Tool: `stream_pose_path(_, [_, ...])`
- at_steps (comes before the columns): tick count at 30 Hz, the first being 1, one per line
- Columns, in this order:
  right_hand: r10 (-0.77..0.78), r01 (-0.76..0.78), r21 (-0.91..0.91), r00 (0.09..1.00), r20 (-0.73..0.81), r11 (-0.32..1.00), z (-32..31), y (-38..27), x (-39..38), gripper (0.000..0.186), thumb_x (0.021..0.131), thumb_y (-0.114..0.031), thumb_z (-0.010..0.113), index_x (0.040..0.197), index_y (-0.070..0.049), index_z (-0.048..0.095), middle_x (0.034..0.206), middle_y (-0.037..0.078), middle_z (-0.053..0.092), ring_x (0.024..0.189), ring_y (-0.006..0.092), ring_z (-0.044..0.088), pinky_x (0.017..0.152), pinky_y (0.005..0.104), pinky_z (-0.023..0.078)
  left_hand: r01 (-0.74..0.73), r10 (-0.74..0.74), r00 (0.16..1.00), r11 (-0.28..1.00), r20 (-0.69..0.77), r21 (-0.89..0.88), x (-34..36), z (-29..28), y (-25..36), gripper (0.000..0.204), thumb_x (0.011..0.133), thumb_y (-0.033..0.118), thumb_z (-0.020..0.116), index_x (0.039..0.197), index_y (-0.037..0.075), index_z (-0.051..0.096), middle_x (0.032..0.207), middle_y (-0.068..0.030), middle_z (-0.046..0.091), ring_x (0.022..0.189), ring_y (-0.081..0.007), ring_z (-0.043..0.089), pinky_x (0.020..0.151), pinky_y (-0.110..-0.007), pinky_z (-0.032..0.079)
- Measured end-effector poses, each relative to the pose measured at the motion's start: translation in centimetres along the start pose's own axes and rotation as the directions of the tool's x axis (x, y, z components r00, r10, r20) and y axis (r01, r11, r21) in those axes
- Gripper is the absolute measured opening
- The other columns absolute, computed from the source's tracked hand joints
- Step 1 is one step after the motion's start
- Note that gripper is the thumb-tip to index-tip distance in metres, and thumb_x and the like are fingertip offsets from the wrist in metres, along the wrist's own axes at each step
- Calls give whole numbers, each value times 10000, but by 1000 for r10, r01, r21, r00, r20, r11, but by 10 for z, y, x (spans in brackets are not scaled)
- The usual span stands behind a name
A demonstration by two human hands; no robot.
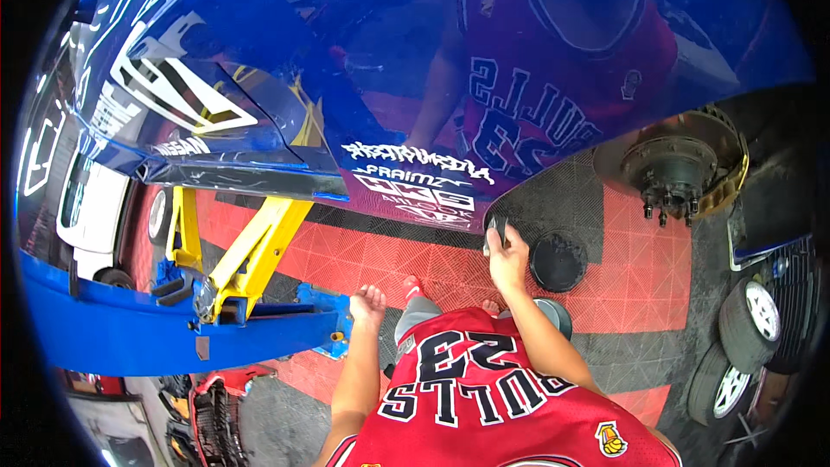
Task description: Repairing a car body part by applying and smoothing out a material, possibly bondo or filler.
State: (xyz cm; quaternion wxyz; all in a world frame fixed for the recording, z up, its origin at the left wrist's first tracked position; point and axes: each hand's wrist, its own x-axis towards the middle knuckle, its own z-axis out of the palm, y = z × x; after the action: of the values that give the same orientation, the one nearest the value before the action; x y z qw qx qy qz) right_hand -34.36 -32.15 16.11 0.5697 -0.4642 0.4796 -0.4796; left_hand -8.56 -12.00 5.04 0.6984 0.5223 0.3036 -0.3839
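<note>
My right hand (508,261) is closed around a small dark grey, flat-looking piece (495,235), whose exact kind I cannot make out. It is held at the lower edge of a glossy blue car fender (380,78), beside the wheel arch. White lettering decals (415,182) run along the fender's lower part. My left hand (369,304) hangs lower and farther left, its fingers curled in and nothing visible in them. It is apart from the car, near the blue lift.
Yellow lift arms (259,251) reach from a blue lift beam (173,324) on the left. A bare brake disc (683,164) hangs at the right. A round black container (558,263) stands on the red and black tiled floor (644,268). Loose wheels (750,324) lie at the far right.
</note>
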Motion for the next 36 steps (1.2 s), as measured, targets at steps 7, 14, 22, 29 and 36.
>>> stream_pose_path(7, [-6,1,80,998,70,997,-1,-5,6,139,895,-127,613,918,6,644,708,5,546,562,71,510,497,234,410,-21,31,990,997,-137,69,14,-82,-18,186,890,256,437,988,125,525,828,-38,590,701,-182,573,642,-357,487])
stream_pose_path(14, [16,-20,135,999,37,991,3,-3,11,185,904,-172,594,935,3,646,700,0,570,619,54,510,566,218,407,-93,171,956,946,-237,310,17,-148,-42,114,826,102,428,802,74,536,638,-83,564,453,-180,505,378,-297,407])
stream_pose_path(22, [-146,149,-85,989,33,985,-2,4,31,189,885,-172,605,900,16,626,682,23,547,591,99,540,518,254,406,-50,270,930,768,-251,639,-11,-158,-38,151,833,84,407,899,30,532,671,-105,580,490,-195,550,381,-304,414])
stream_pose_path(29, [-159,161,-82,987,30,984,-1,9,45,161,874,-146,615,889,14,623,710,43,566,608,95,505,556,263,413,-114,290,944,737,-159,667,-7,-134,-36,144,835,108,460,912,75,578,665,-72,589,487,-160,535,430,-302,450])
stream_pose_path(36, [-155,154,42,988,20,987,9,-6,53,179,894,-153,607,987,0,612,752,-11,585,619,65,498,548,234,410,-150,274,959,713,-75,685,-10,-128,-40,169,867,86,405,877,43,568,664,-87,587,501,-164,552,390,-267,417])
